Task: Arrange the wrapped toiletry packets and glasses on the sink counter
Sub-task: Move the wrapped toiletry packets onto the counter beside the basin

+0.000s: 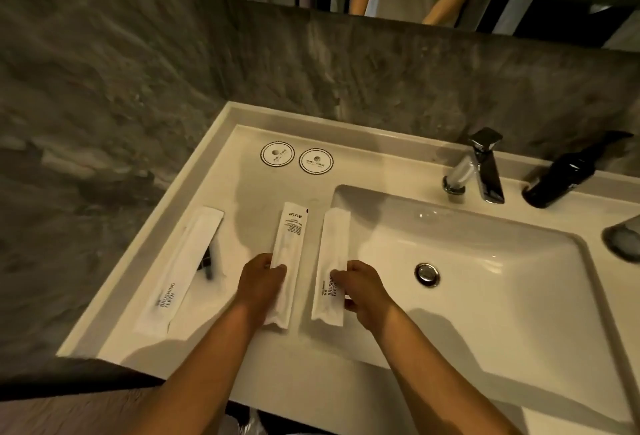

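Three long white wrapped packets lie on the white sink counter (249,192), left of the basin. The left packet (180,268), printed "BRUSHING TEETH", lies alone near the counter's left edge. My left hand (261,278) grips the middle packet (289,244), which shows small print. My right hand (363,287) pinches the right packet (332,251), also printed "BRUSHING TEETH", beside the basin rim. Two round paper coasters (277,154) (316,161) lie at the back of the counter. A glass (623,244) shows partly at the right edge.
The basin (467,261) with its drain (427,273) fills the right side. A chrome tap (479,168) and a black pump bottle (561,175) stand behind it. Grey stone wall lies to the left and back, with a mirror above.
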